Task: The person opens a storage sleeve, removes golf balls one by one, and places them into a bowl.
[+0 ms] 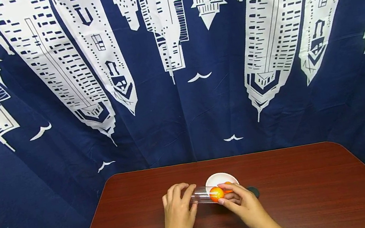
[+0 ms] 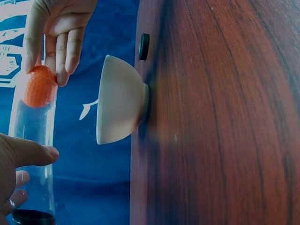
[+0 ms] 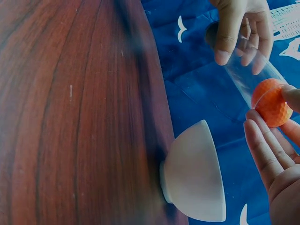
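My left hand (image 1: 178, 212) grips a clear tube (image 1: 201, 195) lying nearly level above the table. A black cap (image 2: 33, 217) closes its end by the left hand in the left wrist view. At the other end my right hand (image 1: 244, 205) pinches an orange golf ball (image 3: 271, 103) between thumb and fingers. That dimpled ball sits at the tube's mouth, partly inside the rim. Just behind the hands stands a white bowl (image 1: 216, 178). Something orange (image 1: 228, 183) shows at the bowl, partly covered by the right fingers.
A small dark round lid (image 1: 254, 191) lies on the brown wooden table (image 1: 309, 189), right of the bowl and beside the right hand. Behind the table's far edge hangs a blue cloth (image 1: 185, 129) printed with white buildings and birds.
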`<action>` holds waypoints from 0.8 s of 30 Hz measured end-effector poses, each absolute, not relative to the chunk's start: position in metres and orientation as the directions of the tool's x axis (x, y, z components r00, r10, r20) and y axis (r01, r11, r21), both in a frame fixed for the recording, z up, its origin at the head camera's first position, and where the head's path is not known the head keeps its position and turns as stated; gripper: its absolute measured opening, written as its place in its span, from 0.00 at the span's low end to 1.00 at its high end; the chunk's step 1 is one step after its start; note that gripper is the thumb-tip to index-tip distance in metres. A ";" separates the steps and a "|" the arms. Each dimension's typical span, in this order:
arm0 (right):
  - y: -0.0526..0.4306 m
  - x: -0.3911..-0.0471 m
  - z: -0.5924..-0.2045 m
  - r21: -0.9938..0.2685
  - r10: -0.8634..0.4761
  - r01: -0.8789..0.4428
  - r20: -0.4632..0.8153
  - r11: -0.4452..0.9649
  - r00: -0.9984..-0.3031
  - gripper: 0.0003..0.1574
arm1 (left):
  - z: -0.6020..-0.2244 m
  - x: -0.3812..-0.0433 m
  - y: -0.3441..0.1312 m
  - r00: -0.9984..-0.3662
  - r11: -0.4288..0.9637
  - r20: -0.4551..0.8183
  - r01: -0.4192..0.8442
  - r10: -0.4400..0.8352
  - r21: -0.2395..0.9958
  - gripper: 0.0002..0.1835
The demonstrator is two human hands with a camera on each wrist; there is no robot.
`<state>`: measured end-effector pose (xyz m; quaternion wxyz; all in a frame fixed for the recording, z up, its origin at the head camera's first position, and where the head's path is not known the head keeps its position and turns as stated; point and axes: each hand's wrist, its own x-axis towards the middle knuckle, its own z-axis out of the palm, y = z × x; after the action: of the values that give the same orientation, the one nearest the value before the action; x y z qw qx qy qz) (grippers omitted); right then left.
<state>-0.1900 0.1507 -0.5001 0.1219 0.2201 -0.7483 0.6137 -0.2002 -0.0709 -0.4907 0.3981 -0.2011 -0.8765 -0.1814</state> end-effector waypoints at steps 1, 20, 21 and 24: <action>0.151 -0.190 -0.500 -0.867 -0.175 -0.475 0.449 0.150 -0.876 0.24 | -0.491 -0.200 -0.071 -0.607 0.852 0.768 0.496 0.203 0.166 0.32; 0.166 -0.197 -0.482 -0.835 -0.089 -0.497 0.491 0.237 -0.866 0.24 | -0.497 -0.200 -0.074 -0.749 0.820 0.657 0.430 0.089 0.379 0.34; 0.168 -0.198 -0.482 -0.834 -0.084 -0.492 0.488 0.250 -0.869 0.24 | -0.497 -0.200 -0.074 -0.752 0.817 0.654 0.428 0.084 0.387 0.34; 0.171 -0.200 -0.482 -0.821 -0.078 -0.486 0.487 0.299 -0.870 0.24 | -0.498 -0.200 -0.074 -0.757 0.808 0.649 0.426 0.073 0.407 0.34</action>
<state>-0.2004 0.1709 -0.4818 0.1809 0.1797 -0.7855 0.5639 -0.1999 -0.0741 -0.4978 0.3191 -0.1394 -0.8956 -0.2769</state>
